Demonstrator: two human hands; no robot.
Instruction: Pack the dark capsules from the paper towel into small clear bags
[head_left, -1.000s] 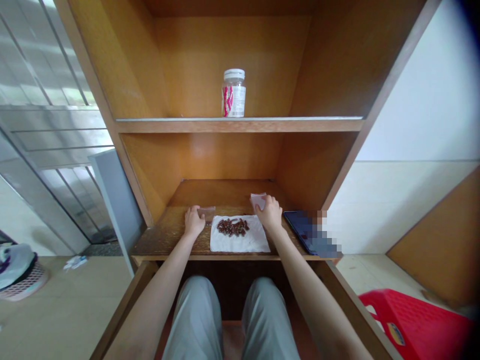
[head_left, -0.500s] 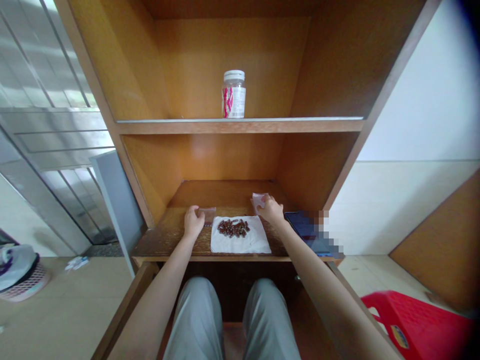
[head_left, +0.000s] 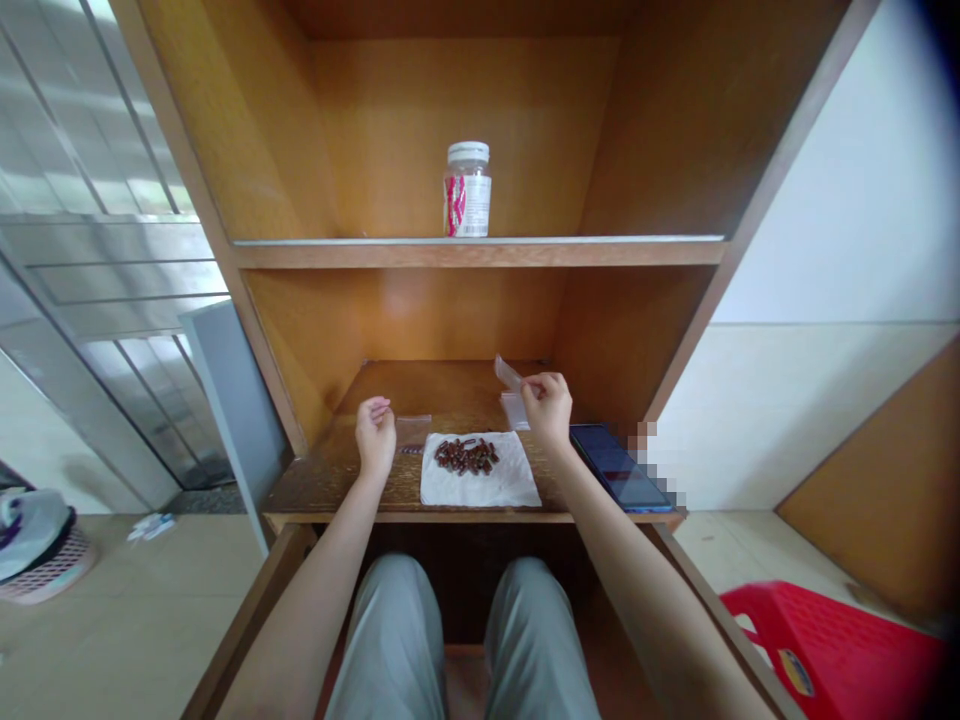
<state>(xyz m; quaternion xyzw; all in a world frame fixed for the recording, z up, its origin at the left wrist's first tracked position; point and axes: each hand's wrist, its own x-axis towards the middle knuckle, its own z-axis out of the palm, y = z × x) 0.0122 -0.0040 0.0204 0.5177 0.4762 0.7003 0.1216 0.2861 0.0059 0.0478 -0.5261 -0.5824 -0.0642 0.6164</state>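
A pile of several dark red capsules (head_left: 466, 454) lies on a white napkin (head_left: 480, 482) on the lower wooden shelf (head_left: 330, 475). My right hand (head_left: 547, 410) pinches a small clear plastic bag (head_left: 508, 374) and holds it just above more such bags (head_left: 514, 409) at the napkin's far right corner. My left hand (head_left: 375, 436) hovers raised to the left of the napkin, fingers curled loosely with nothing seen in them. Another clear bag (head_left: 412, 432) lies on the shelf beside it.
A pill bottle (head_left: 467, 189) with a white cap stands on the upper shelf. A dark phone (head_left: 616, 465) lies on the lower shelf at the right. My knees are under the shelf. A red plastic stool (head_left: 832, 650) is at the lower right, a basket (head_left: 37, 545) at the far left.
My right hand has lifted one clear bag off the small stack. My left hand has let go of the bag on the left and risen off the shelf.
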